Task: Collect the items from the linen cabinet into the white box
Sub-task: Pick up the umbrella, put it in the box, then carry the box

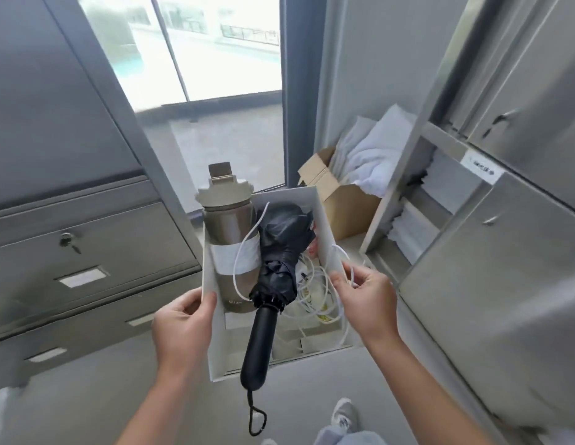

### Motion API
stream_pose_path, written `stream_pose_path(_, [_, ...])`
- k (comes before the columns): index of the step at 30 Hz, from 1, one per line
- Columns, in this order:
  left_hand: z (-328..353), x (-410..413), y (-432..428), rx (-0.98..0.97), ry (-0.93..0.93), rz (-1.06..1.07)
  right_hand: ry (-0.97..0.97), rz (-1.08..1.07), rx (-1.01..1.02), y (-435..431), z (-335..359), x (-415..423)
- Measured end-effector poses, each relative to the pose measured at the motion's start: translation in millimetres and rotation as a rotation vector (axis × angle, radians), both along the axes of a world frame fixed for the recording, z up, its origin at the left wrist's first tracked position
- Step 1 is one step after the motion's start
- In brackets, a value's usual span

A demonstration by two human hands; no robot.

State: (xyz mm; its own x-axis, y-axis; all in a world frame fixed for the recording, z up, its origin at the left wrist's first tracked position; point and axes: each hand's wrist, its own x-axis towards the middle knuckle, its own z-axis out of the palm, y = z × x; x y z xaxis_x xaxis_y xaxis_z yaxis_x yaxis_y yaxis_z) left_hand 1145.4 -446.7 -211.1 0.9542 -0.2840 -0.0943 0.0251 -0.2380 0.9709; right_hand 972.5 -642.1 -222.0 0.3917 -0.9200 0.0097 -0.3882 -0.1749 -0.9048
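- The label (480, 167) at two o'clock: print too blurred to read.
- The bottle (228, 252): lettering near its base is illegible.
- Under the umbrella (279, 252) and white cable (315, 293), the lower contents of the white box (219, 358) are hidden.

Overexposed daylight floods through the window (212, 43); edges bend and blur softly.

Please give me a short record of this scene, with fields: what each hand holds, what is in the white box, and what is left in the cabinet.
left hand: grips the left wall of the white box
right hand: grips the right wall of the box
in box: steel bottle, black umbrella, white cables
umbrella handle: sticks out over the near edge
remaining: cardboard box with white cloths, in the cabinet
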Motion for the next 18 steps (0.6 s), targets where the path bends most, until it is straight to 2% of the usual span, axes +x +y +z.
stream_pose_path(6, [-3.0, -10.5, -57.7, 0.003, -0.009, -0.123, 0.002, -0.093, -0.018, -37.3, -2.3, -32.0])
stream_pose_path(18, [-6.4, -17.7, -120.6, 0.049, -0.026, 0.042, -0.010, 0.070, 0.025, -130.1, -25.1, -3.6])
